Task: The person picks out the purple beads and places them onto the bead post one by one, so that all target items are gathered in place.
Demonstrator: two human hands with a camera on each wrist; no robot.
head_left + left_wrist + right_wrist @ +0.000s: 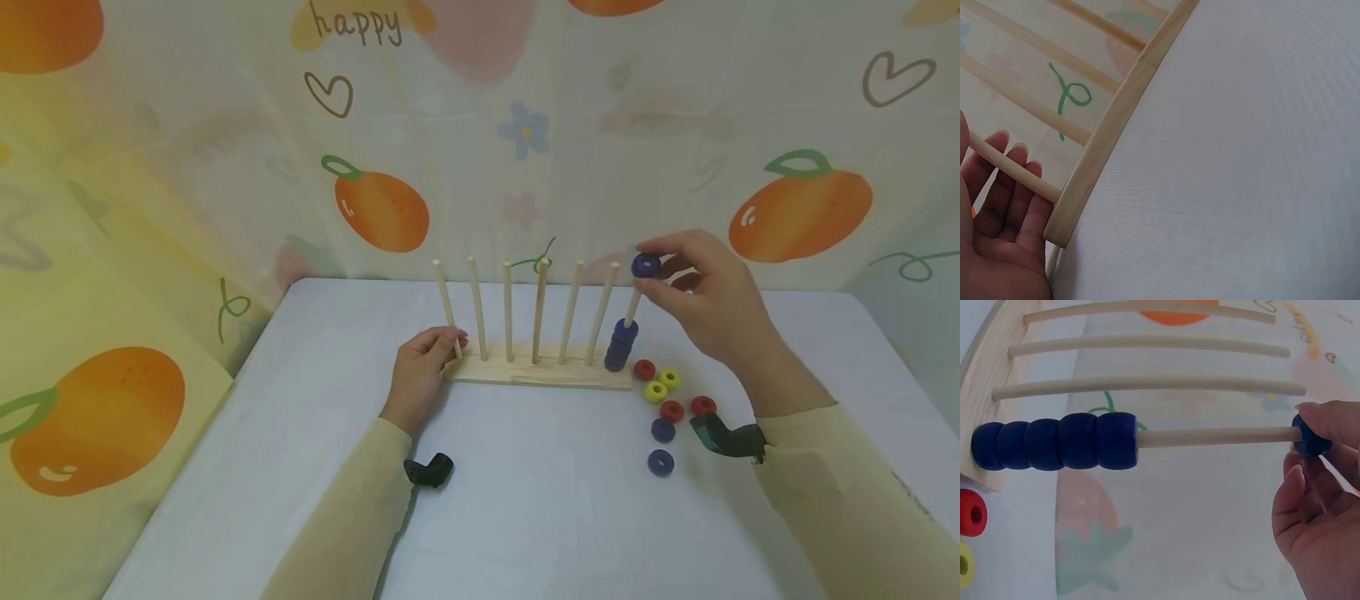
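A wooden peg rack (536, 377) stands on the white table, with a row of upright pegs. My left hand (426, 371) is at its left end, fingers behind the leftmost peg (1019, 172) and thumb in front, holding it low down. My right hand (712, 292) pinches a dark blue bead (646, 266) between thumb and fingers at the top of the rightmost peg (1216, 436). In the right wrist view the peg's tip meets the bead; how far it enters is hidden. Lower on that peg sits a stack of several blue beads (1054, 444).
Loose beads lie right of the rack: red beads (672, 411), yellow beads (656, 392) and two blue beads (662, 462), near the right forearm. The other pegs (508, 312) carry no beads. A patterned cloth (465, 150) hangs behind the table.
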